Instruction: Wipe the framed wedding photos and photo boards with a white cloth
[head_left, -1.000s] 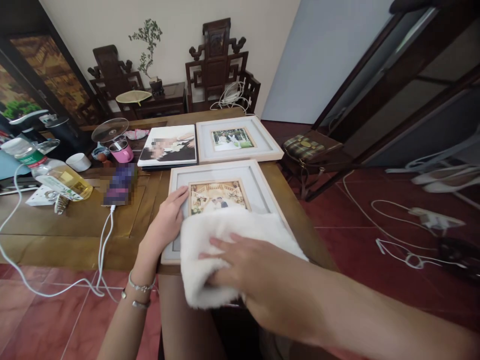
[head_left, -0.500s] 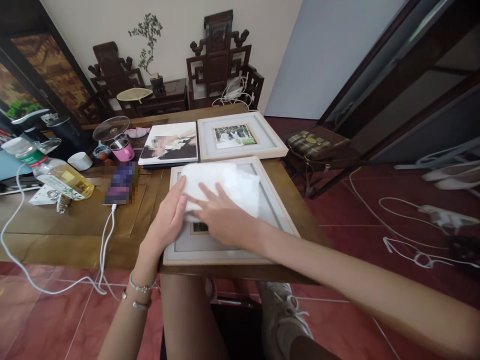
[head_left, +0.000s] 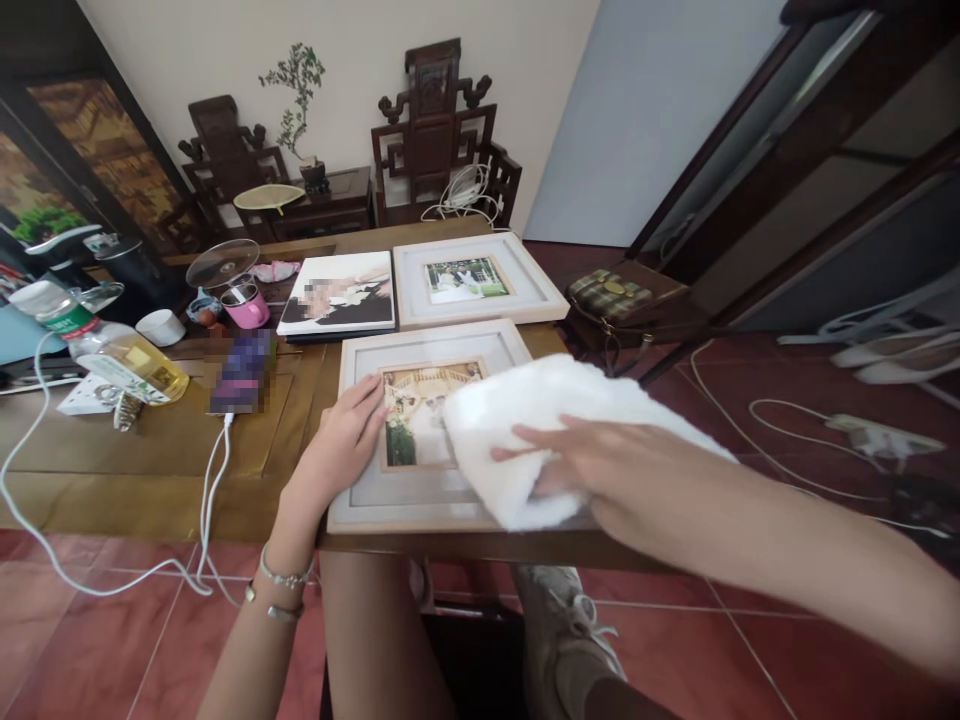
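Observation:
A picture frame (head_left: 360, 510) with a pale wood border lies flat at the table's near edge, its inset wedding photo (head_left: 409, 430) partly covered. My left hand (head_left: 345, 440) rests on its left side, fingers extended flat over the border and the glass. Bunched in my right hand (head_left: 574, 455) is a white cloth (head_left: 495, 420), which covers the frame's right part and hangs past its right edge. The right fingers press into the cloth and are slightly blurred.
Behind lie a second framed photo (head_left: 409, 300) and a photo album (head_left: 337, 290). On the left are a phone (head_left: 244, 370) with a white cable, a bottle (head_left: 135, 360) of yellow liquid and a pink mug (head_left: 247, 308). A plaid bag (head_left: 611, 292) sits at the right.
My right hand has moved right across the frame with the white cloth, which has spread and lifted at its edge. The photo has come into view. My left hand has stayed at the left side.

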